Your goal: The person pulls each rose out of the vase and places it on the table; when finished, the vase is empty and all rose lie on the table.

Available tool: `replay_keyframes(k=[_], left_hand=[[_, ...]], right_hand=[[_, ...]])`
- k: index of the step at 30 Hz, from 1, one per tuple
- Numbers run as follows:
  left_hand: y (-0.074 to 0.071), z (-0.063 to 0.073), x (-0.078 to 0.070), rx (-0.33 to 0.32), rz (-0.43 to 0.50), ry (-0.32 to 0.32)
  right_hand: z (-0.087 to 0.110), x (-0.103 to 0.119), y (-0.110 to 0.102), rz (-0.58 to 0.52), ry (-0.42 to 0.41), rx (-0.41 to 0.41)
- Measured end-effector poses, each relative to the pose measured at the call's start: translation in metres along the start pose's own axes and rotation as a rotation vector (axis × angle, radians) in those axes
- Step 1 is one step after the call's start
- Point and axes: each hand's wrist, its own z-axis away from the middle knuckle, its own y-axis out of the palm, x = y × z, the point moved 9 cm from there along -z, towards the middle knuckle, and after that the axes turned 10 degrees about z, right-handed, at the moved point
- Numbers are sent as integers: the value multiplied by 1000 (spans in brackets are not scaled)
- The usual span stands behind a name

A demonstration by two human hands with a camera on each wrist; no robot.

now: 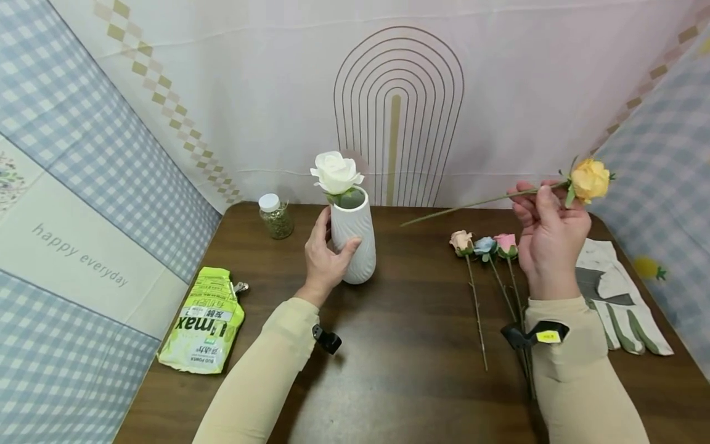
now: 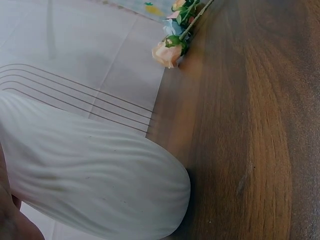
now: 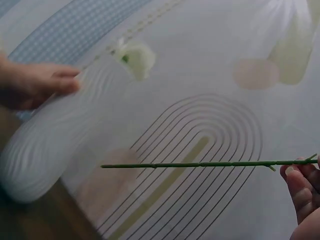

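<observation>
My left hand [image 1: 327, 259] grips a white ribbed vase [image 1: 360, 246] around its side, thumb across the front. A white rose [image 1: 335, 172] stands in the vase, its bloom leaning over the left of the rim. In the left wrist view the vase [image 2: 100, 170] fills the lower left, its base at the wooden table. Raised at the right, my right hand [image 1: 551, 240] pinches a yellow rose [image 1: 590, 180] by the stem just below the bloom. Its green stem [image 3: 200, 164] points left toward the vase, the cut end free in the air.
Pale peach [image 1: 461, 242], blue [image 1: 485, 246] and pink [image 1: 506, 243] roses lie on the table [image 1: 410, 370], partly under the right forearm. White-and-grey gloves [image 1: 624, 296] lie far right. At left are a jar with a white lid [image 1: 276, 217] and a green clipped pouch [image 1: 205, 320].
</observation>
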Motion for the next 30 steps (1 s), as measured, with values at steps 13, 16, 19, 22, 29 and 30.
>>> replay_keyframes(k=[13, 16, 19, 22, 29, 30], left_hand=[[-1, 0, 0, 4, -7, -24], [-2, 1, 1, 2, -3, -23], [-1, 1, 2, 4, 1, -19], [-1, 0, 1, 9, 1, -12], [1, -1, 0, 16, -6, -12], [1, -1, 0, 15, -7, -13]], right_hand=[[26, -45, -36, 269, 66, 79], [28, -50, -40, 314, 59, 61], [29, -54, -44, 370, 37, 30], [31, -56, -46, 431, -6, 26], [36, -71, -52, 541, -4, 12], [37, -76, -53, 565, 13, 9]])
